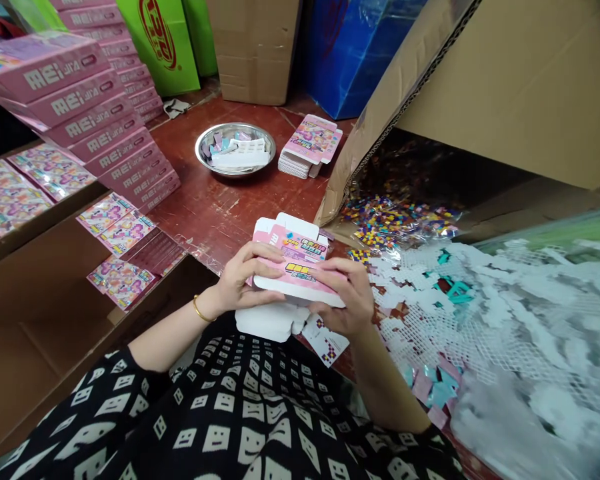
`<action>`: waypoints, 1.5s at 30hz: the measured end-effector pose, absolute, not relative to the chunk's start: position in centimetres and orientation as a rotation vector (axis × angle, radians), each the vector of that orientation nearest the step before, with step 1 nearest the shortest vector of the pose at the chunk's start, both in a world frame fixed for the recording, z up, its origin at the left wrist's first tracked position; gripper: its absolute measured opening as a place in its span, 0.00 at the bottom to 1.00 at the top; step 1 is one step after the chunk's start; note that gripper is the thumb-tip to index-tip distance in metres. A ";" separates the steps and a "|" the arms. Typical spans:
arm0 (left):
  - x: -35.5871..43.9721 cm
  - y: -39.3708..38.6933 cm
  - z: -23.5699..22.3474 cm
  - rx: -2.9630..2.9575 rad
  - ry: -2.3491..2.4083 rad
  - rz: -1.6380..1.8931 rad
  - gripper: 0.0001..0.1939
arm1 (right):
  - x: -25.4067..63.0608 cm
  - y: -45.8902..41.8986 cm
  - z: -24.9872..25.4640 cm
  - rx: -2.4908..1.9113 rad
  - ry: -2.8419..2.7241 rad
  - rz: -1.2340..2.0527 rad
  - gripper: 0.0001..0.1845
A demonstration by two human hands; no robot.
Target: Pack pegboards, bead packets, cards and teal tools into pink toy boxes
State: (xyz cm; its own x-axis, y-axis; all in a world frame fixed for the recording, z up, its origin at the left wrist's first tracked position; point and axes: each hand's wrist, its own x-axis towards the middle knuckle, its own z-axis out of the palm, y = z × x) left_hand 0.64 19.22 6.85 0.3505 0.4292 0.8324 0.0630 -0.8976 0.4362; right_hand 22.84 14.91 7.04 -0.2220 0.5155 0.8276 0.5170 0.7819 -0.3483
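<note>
I have both hands on one pink card box with white insides and bright pictures point(300, 272), up in front of the tummy, near the edge of the shiny red-brown table point(207, 217). The left hand point(245, 279) has its end: the fingers are bent over the pink side, with the thumb under the low edge, and only the card's width is left between them. The right hand point(349, 293) pinches the other end the same way, fingers on top and thumb below. Some flaps stick out at the back, so I think the step is bending the card along its lines. To do it well, I would press softly and evenly with both hands, since thin card may crumple if one end is squeezed harder. I would keep the corners square and bend only on the creases. A plain white folded card piece point(267, 321) sits just below; I cannot tell if it belongs to the same box. A white paper sheet with coloured dots point(327, 341) lies near the right hand, so I would mind not to rub or crease it.
</note>
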 end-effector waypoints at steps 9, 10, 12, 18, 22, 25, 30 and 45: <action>1.0 19.1 8.2 2.376 0.457 1.436 0.11 | 24.4 14.6 11.6 -0.853 -2.259 0.344 0.24; 0.9 19.1 8.1 2.373 0.450 1.440 0.12 | 24.3 14.7 11.6 -0.845 -2.252 0.343 0.25; 0.8 19.2 7.9 2.326 0.423 1.483 0.13 | 24.1 15.0 11.6 -0.804 -2.247 0.360 0.27; 1.1 19.4 6.4 2.238 0.419 1.586 0.09 | 24.7 15.3 10.6 -0.818 -2.276 0.369 0.25; 1.8 19.3 5.1 2.253 0.395 1.665 0.10 | 24.8 15.0 9.1 -0.791 -2.287 0.283 0.25; 2.6 19.1 4.3 2.187 0.463 1.775 0.13 | 24.1 14.3 8.3 -0.804 -2.211 0.189 0.26; 3.3 19.0 1.7 1.970 0.607 1.907 0.34 | 23.6 13.9 7.6 -0.803 -2.201 0.135 0.34; -11.8 25.5 4.0 1.785 1.770 1.014 0.35 | 21.6 18.1 -0.6 -1.015 -1.475 0.162 0.13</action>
